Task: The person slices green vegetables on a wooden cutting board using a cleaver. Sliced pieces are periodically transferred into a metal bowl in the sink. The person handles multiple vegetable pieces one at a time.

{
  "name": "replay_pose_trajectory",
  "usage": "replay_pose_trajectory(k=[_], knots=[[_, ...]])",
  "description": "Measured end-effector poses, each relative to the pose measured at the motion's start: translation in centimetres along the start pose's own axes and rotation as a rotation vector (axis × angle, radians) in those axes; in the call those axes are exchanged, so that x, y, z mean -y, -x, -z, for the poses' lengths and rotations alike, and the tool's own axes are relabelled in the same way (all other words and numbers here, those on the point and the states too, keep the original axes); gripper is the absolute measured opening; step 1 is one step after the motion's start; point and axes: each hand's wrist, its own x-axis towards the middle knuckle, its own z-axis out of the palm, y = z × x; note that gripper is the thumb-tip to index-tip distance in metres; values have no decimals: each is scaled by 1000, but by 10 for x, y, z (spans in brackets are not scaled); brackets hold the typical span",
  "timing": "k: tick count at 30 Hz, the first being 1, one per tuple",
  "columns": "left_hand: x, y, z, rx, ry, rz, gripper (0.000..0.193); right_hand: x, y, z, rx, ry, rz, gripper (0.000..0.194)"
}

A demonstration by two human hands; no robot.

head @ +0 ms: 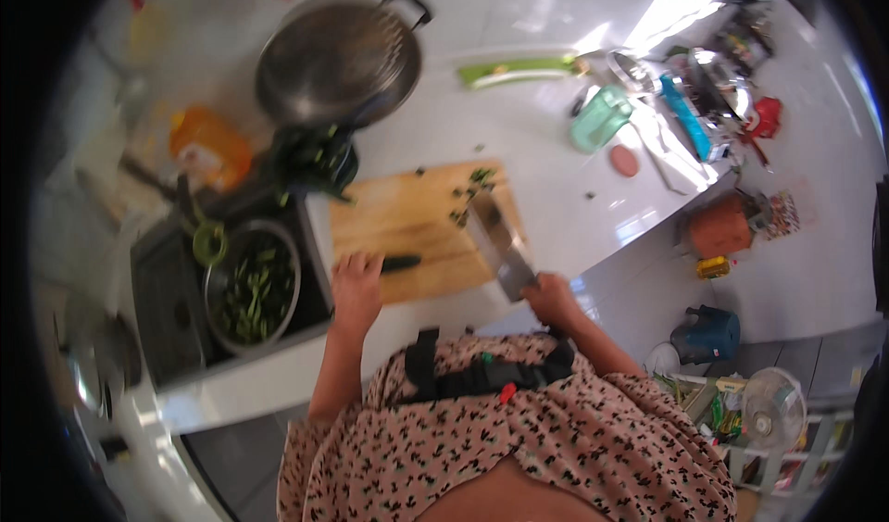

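My left hand (356, 282) grips a slim dark green vegetable (401, 263) at the left edge of a wooden cutting board (403, 223). Its tip points right across the wood. At the board's right side my right hand (551, 298) holds a broad-bladed cleaver (496, 240) by the handle, the blade slanting up and left. Small chopped green pieces (480, 176) lie around the blade's far end. Beyond the board's upper left corner, a dark container holds more dark green vegetables (316, 154).
A bowl of cut greens (255, 293) sits in the sink (170, 320) on the left. A large metal pan (340, 60) stands behind the board. Farther right are a green stalk (521, 70), a translucent green jar (601, 120) and a pinkish oval object (624, 161).
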Motion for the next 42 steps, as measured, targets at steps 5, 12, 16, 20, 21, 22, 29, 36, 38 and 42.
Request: replay_pose_trajectory(k=[5,12,16,20,21,22,29,36,38,42], knots=[[-3,0,-3,10,53,6,33,-20,-7,-14,-87,149,155,27],[-5,13,7,-91,20,87,39,16,2,-6,-77,506,332,18],[-1,26,19,-231,-10,185,36,22,7,-4,-113,500,332,17],[17,56,23,-380,-2,278,30,29,14,1,-99,375,373,18],[14,59,28,-399,22,298,28,32,16,1,-97,353,378,18],[8,60,30,-410,46,288,24,34,16,1,-92,356,394,18],[-19,30,17,-264,49,46,28,41,-1,-13,69,187,333,22],[-7,14,-14,-56,22,120,34,42,3,-15,33,157,369,23],[-2,9,-12,-86,-9,65,31,40,3,-14,24,139,334,24],[-8,7,-4,-121,-27,5,29,42,4,-10,4,140,348,25]])
